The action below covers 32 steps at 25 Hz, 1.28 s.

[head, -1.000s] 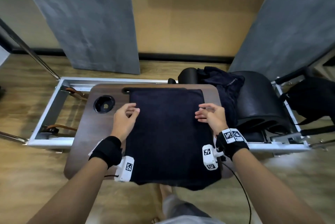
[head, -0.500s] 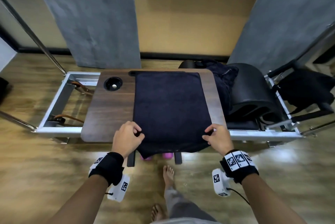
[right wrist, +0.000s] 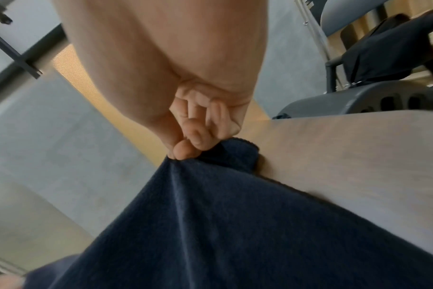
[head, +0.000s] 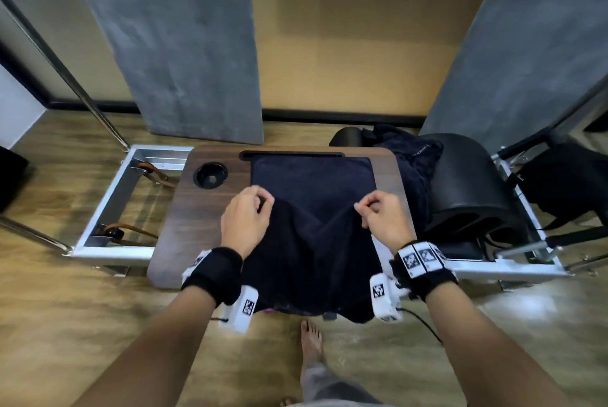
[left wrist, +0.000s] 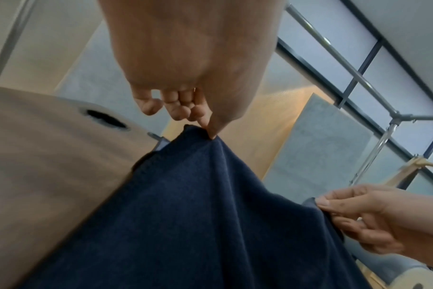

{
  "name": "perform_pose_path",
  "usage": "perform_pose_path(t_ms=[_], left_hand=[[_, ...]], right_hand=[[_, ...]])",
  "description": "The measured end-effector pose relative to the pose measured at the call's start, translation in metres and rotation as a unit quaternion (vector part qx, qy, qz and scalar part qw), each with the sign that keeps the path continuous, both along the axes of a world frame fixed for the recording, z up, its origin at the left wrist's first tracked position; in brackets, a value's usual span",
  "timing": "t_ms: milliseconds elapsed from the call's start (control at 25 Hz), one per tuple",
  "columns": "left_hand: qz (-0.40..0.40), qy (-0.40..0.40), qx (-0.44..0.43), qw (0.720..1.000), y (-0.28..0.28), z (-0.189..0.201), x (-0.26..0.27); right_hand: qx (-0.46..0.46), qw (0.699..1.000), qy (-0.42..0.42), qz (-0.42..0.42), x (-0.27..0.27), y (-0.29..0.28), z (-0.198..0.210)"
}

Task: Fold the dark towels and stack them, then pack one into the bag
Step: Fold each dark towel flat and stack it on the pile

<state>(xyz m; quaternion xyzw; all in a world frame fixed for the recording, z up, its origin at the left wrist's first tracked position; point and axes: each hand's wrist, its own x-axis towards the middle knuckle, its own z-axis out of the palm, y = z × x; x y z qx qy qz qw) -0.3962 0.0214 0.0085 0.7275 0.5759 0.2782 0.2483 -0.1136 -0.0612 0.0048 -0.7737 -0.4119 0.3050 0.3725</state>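
**Both hands pinching the towel's corners**

I see my left hand [head: 245, 224] and right hand [head: 385, 222] each pinching a corner of the dark navy towel [head: 312, 235], lifted off the wooden tabletop [head: 197, 219]. Between my hands the cloth sags; beyond them it lies flat. More dark cloth [head: 411, 163] is heaped past my right hand.
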Motion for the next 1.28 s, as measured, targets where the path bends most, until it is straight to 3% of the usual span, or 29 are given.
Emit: perform_pose_path(t_ms=[120, 240, 360, 480, 640, 760, 800, 880, 960, 1040, 1120, 1200, 1280], left_hand=[[0.023, -0.006, -0.012, 1.000, 0.043, 0.010, 0.036], [-0.020, -0.073, -0.104, 0.992, 0.057, -0.007, 0.056], [-0.051, -0.117, -0.111, 0.986, 0.044, -0.033, 0.044], [0.027, -0.129, -0.059, 0.989, 0.021, -0.053, 0.012], [0.059, 0.017, -0.171, 0.983, -0.015, -0.071, -0.028], [0.053, 0.098, -0.197, 0.974, -0.032, -0.069, -0.033], [0.063, 0.083, -0.183, 0.978, -0.033, -0.067, -0.033], [0.091, -0.056, -0.165, 0.980, -0.031, -0.060, -0.032], [0.115, -0.220, -0.169, 0.954, -0.028, -0.051, -0.031], [0.093, -0.286, -0.187, 0.935, -0.025, -0.047, -0.030], [0.018, -0.249, -0.187, 0.950, -0.033, -0.049, -0.033], [-0.052, -0.133, -0.115, 0.983, -0.047, -0.058, -0.041], [-0.106, -0.014, -0.041, 0.993, -0.064, -0.068, -0.048]], right_hand=[[0.010, 1.000, 0.000, -0.001, -0.001, 0.062, 0.008], [-0.033, 0.999, 0.037, -0.001, -0.003, 0.086, -0.002], [-0.044, 0.996, 0.081, -0.018, 0.005, 0.065, -0.018], [-0.074, 0.993, 0.077, -0.049, 0.018, 0.015, -0.036], [-0.195, 0.979, 0.052, -0.019, 0.015, -0.045, -0.051], [-0.199, 0.976, 0.086, -0.029, 0.003, -0.055, -0.050], [-0.179, 0.976, 0.112, -0.049, 0.002, -0.054, -0.047], [-0.099, 0.968, 0.206, -0.107, 0.003, -0.052, -0.037], [-0.003, 0.942, 0.295, -0.160, 0.003, -0.050, -0.025], [0.050, 0.929, 0.329, -0.163, 0.003, -0.052, -0.021], [0.050, 0.958, 0.255, -0.118, 0.000, -0.060, -0.024], [0.031, 0.996, 0.070, -0.054, -0.006, -0.074, -0.033], [0.001, 0.998, -0.062, 0.007, -0.012, -0.088, -0.045]])
